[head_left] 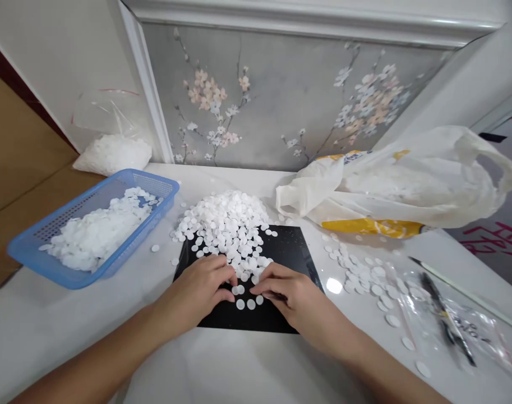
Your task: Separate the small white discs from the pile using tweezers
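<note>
A heap of small white round discs [222, 216] spills onto a black mat [256, 322] on the white table. My left hand [207, 280] rests at the near edge of the heap, its fingers curled and its thumb apart from the index finger, with loose discs just beside the tips. Opposite it, my right hand [287, 289] has its fingers bent together low over the mat, close to the discs; whatever lies between those fingertips is hidden. A short row of single discs [250, 304] lies on the mat between and just below the two hands.
At left stands a blue plastic basket [112, 266] partly filled with discs, with a clear bag of white pieces [115, 154] behind. A white plastic carrier bag [407, 191] lies back right. Scattered discs [359, 275], a clear zip bag [470, 320] and a black pen [447, 317] are at right.
</note>
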A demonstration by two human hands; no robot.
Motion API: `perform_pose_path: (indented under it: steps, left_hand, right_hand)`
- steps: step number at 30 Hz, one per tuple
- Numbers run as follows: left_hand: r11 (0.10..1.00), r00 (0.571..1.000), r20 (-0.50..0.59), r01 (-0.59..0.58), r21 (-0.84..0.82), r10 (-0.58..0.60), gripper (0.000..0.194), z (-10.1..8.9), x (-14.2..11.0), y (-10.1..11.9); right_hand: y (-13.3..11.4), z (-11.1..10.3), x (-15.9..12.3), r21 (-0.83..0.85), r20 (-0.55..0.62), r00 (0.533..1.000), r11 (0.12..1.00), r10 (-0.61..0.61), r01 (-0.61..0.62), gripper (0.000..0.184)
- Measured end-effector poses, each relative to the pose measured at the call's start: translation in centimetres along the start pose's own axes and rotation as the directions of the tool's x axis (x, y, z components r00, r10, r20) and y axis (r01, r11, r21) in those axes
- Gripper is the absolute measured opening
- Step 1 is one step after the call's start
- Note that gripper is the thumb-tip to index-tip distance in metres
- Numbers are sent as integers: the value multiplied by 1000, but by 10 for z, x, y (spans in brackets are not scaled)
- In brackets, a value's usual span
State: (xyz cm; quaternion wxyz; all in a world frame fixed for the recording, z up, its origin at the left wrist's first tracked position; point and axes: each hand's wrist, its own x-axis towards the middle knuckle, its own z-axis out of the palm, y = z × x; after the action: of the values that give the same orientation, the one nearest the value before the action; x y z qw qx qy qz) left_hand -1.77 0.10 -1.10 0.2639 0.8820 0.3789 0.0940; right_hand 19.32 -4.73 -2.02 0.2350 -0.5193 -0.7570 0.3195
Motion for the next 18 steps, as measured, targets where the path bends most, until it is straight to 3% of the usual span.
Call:
perform_pose_path:
  steps: [5,7,10,12,15,18]
  left_hand:
    - [997,994,-77,69,-41,-72,28,-6,-1,4]
    - [995,988,-132,79,-53,-86,30,-6,-3,5]
    - [999,975,-223,-35,-38,26,45,-3,-6,8]
    - [996,967,-248,-75,-37,64,41,0,-6,11]
    - [982,985,-173,-13,-188,-20,22,2,-6,20]
    - [915,987,-50,120,-386,-150,21,4,-7,30]
  right_hand:
    - [0,-9,-3,11,-110,992,998,56,-55,27]
    - [-3,-9,-3,-4,-90,993,997,75,-76,17]
    - [-5,-6,-2,-39,1,996,996,86,-85,12]
    - [-5,-4,-2,-34,17,996,996,88,-88,13]
    - [-6,-2,-3,29,-6,996,995,93,-93,14]
    - [-12,0,-5,142,-4,988,978,152,-150,12]
